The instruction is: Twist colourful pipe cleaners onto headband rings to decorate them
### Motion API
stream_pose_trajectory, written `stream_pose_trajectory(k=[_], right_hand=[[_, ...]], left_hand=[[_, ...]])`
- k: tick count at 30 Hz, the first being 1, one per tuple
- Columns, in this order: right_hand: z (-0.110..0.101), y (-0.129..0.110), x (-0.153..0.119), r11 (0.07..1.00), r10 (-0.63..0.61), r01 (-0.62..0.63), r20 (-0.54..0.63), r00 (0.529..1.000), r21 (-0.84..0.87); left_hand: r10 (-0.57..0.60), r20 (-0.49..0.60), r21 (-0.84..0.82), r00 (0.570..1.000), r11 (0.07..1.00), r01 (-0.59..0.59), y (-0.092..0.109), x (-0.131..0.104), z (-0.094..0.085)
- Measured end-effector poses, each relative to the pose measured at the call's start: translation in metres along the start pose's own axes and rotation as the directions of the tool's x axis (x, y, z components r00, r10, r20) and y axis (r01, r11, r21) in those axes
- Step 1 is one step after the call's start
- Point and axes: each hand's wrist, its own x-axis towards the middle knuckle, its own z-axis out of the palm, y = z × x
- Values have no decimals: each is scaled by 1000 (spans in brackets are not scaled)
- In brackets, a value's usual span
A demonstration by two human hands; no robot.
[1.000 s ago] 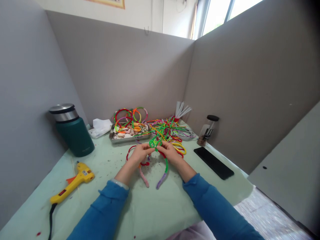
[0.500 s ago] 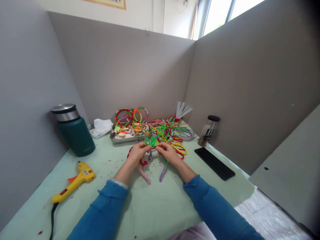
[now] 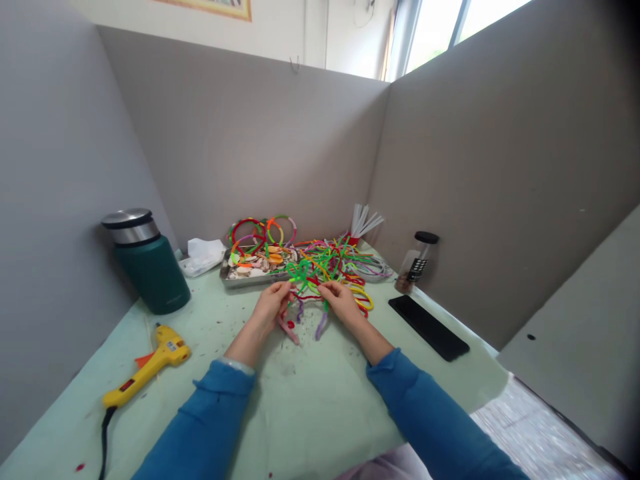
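Observation:
Between my two hands is a band made of fuzzy pipe cleaners, with green loops (image 3: 300, 272) at its top middle. Its pink end (image 3: 290, 332) hangs below my left hand (image 3: 273, 301), and its purple end (image 3: 321, 325) hangs below my right hand (image 3: 341, 301). Thumb and fingers of my left hand pinch the left side of the band. My right hand pinches the right side the same way. A curly purple piece (image 3: 300, 311) dangles between the hands. Exactly how the green loops join the band is hard to make out.
Behind the hands stand a metal tray (image 3: 250, 283) of shells with colourful rings (image 3: 281, 230) and a heap of pipe cleaners (image 3: 340, 257). A yellow glue gun (image 3: 150, 367) and green bottle (image 3: 153, 273) are left; a black phone-like slab (image 3: 429, 327) and clear jar (image 3: 417, 263) are right.
My hands have moved apart from the middle to the two sides of the band. The green loops now look more spread, and the band's hanging ends sit higher.

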Motion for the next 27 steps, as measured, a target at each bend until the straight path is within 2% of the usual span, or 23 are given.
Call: stream_pose_trajectory(k=[4, 6, 10, 13, 17, 27], right_hand=[[3, 6, -4, 991, -66, 82, 144, 987, -107], [4, 9, -4, 988, -73, 93, 161, 984, -125], [0, 17, 0, 997, -12, 10, -30, 999, -79], [-6, 22, 6, 998, 14, -21, -130, 991, -54], [-8, 26, 8, 997, -7, -2, -123, 992, -76], [-2, 30, 6, 995, 16, -24, -89, 996, -93]], left_hand=[[59, -68, -36, 996, 997, -62, 5, 2, -5], [91, -82, -20, 992, 995, -93, 8, 0, -4], [85, -123, 5, 989, 996, -85, 9, 0, 1], [89, -96, 95, 991, 992, -80, 2, 2, 0], [89, -66, 277, 994, 959, -68, -11, 7, -4], [85, -18, 346, 996, 935, -73, -29, 19, -11]])
